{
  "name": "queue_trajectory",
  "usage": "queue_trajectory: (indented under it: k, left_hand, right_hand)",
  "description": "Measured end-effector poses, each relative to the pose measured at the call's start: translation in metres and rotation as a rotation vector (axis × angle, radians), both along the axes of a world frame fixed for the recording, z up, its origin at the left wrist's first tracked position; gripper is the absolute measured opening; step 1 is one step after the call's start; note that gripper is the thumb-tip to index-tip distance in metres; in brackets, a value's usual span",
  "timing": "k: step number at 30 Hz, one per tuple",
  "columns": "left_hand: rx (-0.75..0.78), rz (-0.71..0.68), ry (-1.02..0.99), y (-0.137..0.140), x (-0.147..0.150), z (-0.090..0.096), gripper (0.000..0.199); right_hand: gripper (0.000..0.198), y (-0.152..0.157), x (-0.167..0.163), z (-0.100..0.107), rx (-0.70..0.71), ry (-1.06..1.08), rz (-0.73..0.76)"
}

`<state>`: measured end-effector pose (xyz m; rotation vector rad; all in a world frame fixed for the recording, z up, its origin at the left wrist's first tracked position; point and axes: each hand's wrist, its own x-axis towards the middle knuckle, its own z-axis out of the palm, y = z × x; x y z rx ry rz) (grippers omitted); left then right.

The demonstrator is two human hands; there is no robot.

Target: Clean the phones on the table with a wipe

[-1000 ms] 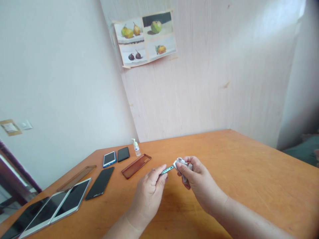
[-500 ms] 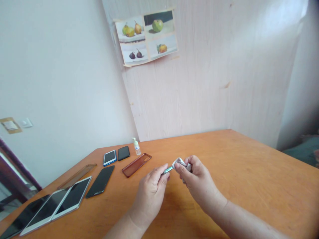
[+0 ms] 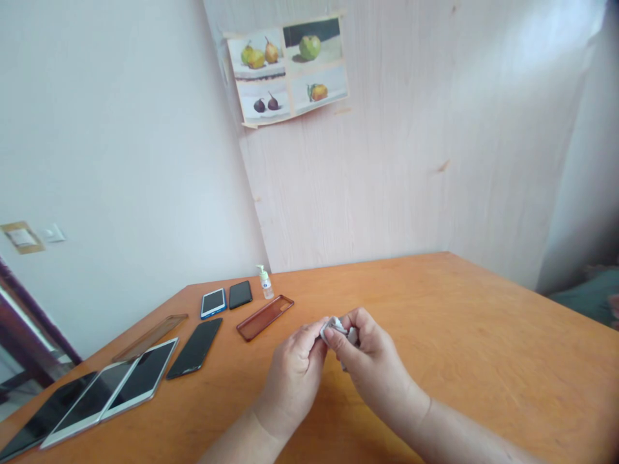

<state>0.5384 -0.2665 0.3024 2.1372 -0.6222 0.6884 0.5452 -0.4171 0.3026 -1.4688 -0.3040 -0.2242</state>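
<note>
My left hand [image 3: 297,364] is closed in a pinch over the table's near middle. The slim silvery-green item between its fingertips is now covered by cloth and fingers, and its kind is unclear. My right hand [image 3: 370,361] is closed on a crumpled white cloth [image 3: 333,325], thumb pressed on top. The cloth meets the left fingertips, so the two hands nearly touch. Left of them lies a reddish-brown phone case [image 3: 265,318], and farther left a dark phone [image 3: 196,348].
A pump bottle [image 3: 265,285] stands on the wooden table [image 3: 459,341] near a black phone [image 3: 240,294] and a blue-edged phone [image 3: 213,303]. At left lie a clear brownish case [image 3: 152,336], a white-framed tablet [image 3: 141,379], another beside it and a black device [image 3: 48,415].
My right hand has moved left with the cloth, up against my left fingertips. The cloth now covers the slim item that showed between the hands. The view has shifted slightly.
</note>
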Motion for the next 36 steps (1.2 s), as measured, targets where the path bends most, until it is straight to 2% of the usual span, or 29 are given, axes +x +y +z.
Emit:
queue_trajectory:
  k: [6, 11, 17, 23, 29, 36]
  left_hand:
    - [-0.021, 0.034, -0.013, 0.000, 0.000, -0.002, 0.029]
    - [0.003, -0.030, 0.023, -0.001, -0.001, 0.001, 0.028]
    - [-0.017, 0.048, -0.013, 0.000, 0.000, -0.002, 0.029]
    - [-0.009, -0.019, 0.016, -0.002, -0.001, 0.001, 0.030]
    - [-0.006, 0.068, -0.008, 0.000, 0.000, -0.001, 0.028]
    - [-0.001, -0.009, 0.032, -0.002, -0.002, 0.002, 0.029]
  right_hand:
    - [0.032, -0.004, 0.005, 0.002, 0.045, 0.025, -0.069]
    - [0.027, 0.001, 0.001, -0.002, -0.028, -0.031, -0.032]
    - [0.032, -0.006, 0.006, 0.003, 0.042, 0.028, -0.086]
    - [0.028, 0.001, 0.000, -0.002, -0.059, -0.021, -0.047]
    - [0.032, -0.007, 0.006, 0.005, 0.062, 0.023, -0.115]
    - [0.027, 0.002, -0.002, 0.001, -0.030, -0.015, -0.054]
